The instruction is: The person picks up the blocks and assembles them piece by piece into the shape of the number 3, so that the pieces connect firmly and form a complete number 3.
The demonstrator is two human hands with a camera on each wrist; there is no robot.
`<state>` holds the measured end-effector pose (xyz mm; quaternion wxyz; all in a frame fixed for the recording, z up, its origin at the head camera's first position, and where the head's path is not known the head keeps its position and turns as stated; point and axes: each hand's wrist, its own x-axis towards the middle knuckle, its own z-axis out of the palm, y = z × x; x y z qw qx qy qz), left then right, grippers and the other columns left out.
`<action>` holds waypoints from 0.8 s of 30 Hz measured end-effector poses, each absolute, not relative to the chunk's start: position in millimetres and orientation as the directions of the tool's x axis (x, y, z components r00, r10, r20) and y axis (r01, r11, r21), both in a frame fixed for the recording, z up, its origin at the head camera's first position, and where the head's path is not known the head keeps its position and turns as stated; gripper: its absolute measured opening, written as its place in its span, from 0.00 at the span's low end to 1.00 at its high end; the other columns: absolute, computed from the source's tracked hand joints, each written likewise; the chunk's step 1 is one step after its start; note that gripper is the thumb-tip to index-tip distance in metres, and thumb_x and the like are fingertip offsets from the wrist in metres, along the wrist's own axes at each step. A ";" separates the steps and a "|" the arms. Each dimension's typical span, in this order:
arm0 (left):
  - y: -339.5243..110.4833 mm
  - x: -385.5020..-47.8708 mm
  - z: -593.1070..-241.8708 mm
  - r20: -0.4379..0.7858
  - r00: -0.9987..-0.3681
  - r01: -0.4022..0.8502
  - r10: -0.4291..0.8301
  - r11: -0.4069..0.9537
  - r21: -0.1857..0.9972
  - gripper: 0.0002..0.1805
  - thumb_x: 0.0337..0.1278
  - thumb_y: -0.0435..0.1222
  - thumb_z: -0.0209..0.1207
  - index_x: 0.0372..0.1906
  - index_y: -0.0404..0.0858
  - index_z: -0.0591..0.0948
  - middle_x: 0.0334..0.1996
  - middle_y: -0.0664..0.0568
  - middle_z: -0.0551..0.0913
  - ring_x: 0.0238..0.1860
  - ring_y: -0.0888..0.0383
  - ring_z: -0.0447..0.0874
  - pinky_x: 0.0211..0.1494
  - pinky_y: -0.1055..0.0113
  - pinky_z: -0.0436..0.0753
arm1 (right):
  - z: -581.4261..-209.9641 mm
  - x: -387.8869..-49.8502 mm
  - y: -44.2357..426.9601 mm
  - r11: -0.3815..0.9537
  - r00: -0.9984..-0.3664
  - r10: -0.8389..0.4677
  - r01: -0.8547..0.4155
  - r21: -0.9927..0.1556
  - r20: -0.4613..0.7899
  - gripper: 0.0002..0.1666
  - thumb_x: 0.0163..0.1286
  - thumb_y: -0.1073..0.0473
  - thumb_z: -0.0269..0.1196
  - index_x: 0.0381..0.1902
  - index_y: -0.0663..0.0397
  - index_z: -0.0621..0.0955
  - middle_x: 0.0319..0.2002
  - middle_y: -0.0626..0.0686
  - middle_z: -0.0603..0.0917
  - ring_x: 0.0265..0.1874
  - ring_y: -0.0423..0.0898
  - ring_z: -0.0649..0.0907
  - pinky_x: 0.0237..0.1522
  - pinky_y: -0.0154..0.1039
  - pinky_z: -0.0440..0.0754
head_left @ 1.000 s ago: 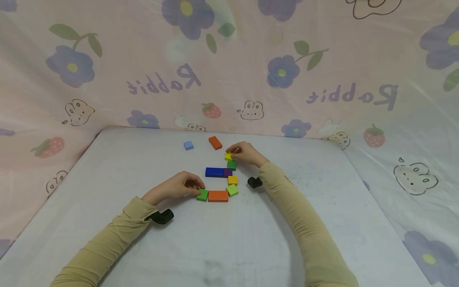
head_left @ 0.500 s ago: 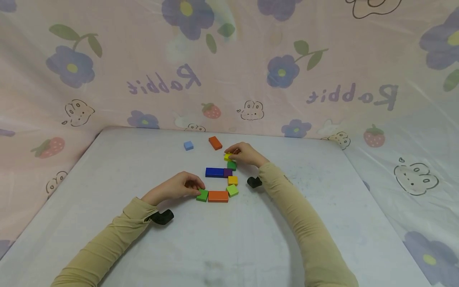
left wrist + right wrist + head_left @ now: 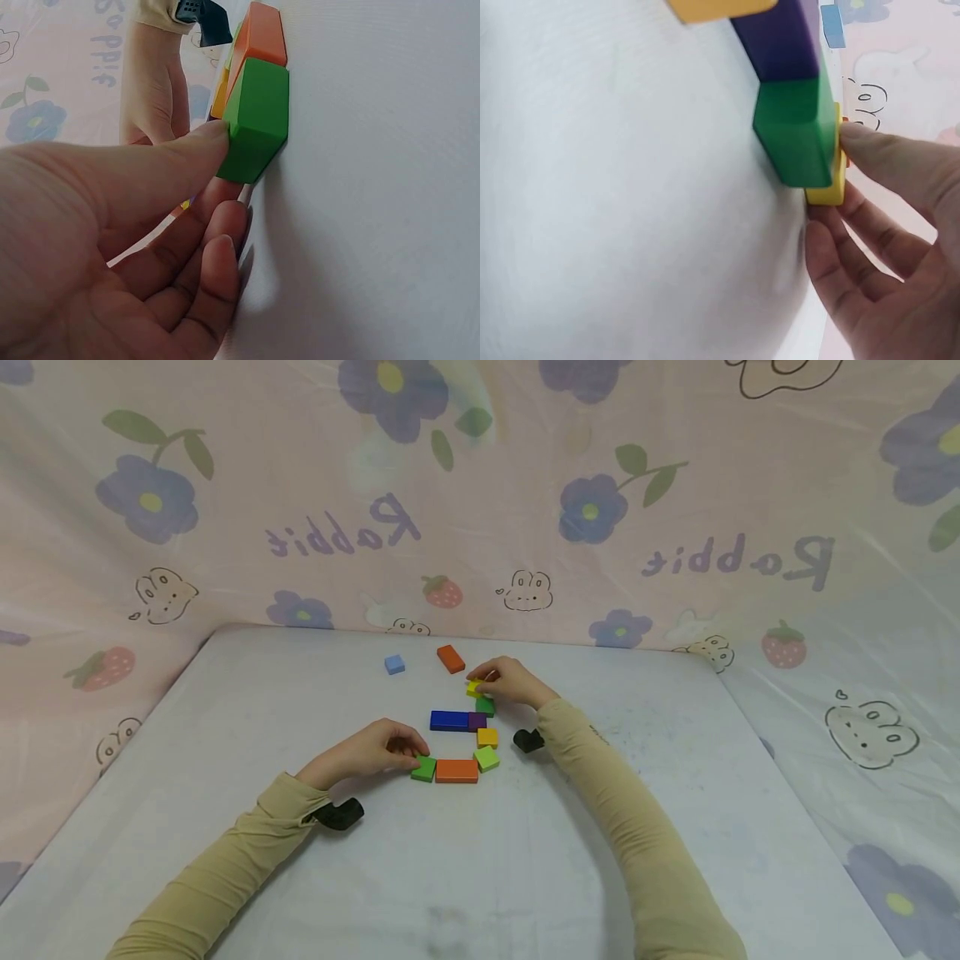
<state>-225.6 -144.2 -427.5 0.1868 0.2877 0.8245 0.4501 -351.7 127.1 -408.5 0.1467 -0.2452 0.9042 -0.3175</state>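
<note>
My left hand (image 3: 369, 749) pinches a green block (image 3: 261, 105) between thumb and fingers at the near left end of a chain of blocks. The end of an orange-red block (image 3: 457, 772) lies against it. Farther back, my right hand (image 3: 512, 682) pinches a yellow block (image 3: 826, 196) just beyond a dark green block (image 3: 793, 131). In the right wrist view the thumb lies on the yellow block's upper side, with fingers beneath. Between the two ends run a lime block (image 3: 487, 758), an amber block (image 3: 487, 738), a purple block (image 3: 477, 720) and a long blue block (image 3: 448, 720).
A light blue block (image 3: 394, 664) and a red-orange block (image 3: 451, 658) lie apart at the back of the white table (image 3: 315, 677). Behind it hangs a patterned curtain (image 3: 480, 527). A black wrist device (image 3: 341, 814) hangs below the left wrist.
My right hand has slid slightly left with the yellow block, past the dark green one. The left hand and the other blocks stay where they were.
</note>
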 end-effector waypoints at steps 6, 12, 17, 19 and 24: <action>-143.9 -224.3 -425.3 -0.055 -0.766 0.307 0.640 0.439 0.844 0.08 0.56 0.31 0.64 0.42 0.37 0.84 0.31 0.53 0.80 0.34 0.55 0.75 0.37 0.68 0.75 | -409.2 -352.1 126.6 0.686 -0.842 -0.526 -0.338 -0.645 -0.118 0.16 0.67 0.61 0.63 0.53 0.53 0.83 0.49 0.50 0.82 0.44 0.47 0.76 0.47 0.38 0.75; -144.1 -224.0 -425.3 -0.058 -0.765 0.306 0.641 0.441 0.843 0.08 0.56 0.31 0.64 0.42 0.36 0.84 0.31 0.53 0.80 0.34 0.55 0.75 0.38 0.68 0.75 | -410.8 -351.4 127.1 0.686 -0.840 -0.530 -0.343 -0.642 -0.117 0.17 0.67 0.61 0.63 0.53 0.53 0.82 0.48 0.50 0.82 0.44 0.47 0.76 0.46 0.37 0.75; -144.2 -224.2 -425.2 -0.059 -0.765 0.306 0.642 0.442 0.843 0.08 0.56 0.31 0.65 0.42 0.37 0.84 0.31 0.53 0.80 0.34 0.55 0.75 0.38 0.68 0.75 | -411.5 -351.5 128.1 0.682 -0.839 -0.533 -0.347 -0.644 -0.112 0.17 0.67 0.60 0.63 0.53 0.53 0.82 0.48 0.50 0.82 0.44 0.47 0.77 0.46 0.37 0.76; -144.1 -224.5 -425.1 -0.058 -0.765 0.306 0.642 0.441 0.844 0.08 0.56 0.31 0.65 0.42 0.37 0.84 0.31 0.53 0.80 0.34 0.55 0.74 0.38 0.68 0.75 | -411.0 -351.6 128.5 0.682 -0.838 -0.534 -0.347 -0.644 -0.114 0.17 0.67 0.60 0.63 0.54 0.52 0.82 0.48 0.50 0.82 0.44 0.47 0.77 0.47 0.37 0.75; -143.9 -224.9 -425.5 -0.063 -0.768 0.298 0.637 0.442 0.846 0.08 0.56 0.31 0.64 0.42 0.36 0.84 0.31 0.52 0.80 0.34 0.55 0.74 0.37 0.68 0.75 | -411.1 -352.1 129.3 0.683 -0.837 -0.535 -0.349 -0.641 -0.115 0.16 0.67 0.59 0.63 0.53 0.51 0.83 0.48 0.50 0.82 0.44 0.47 0.76 0.48 0.38 0.75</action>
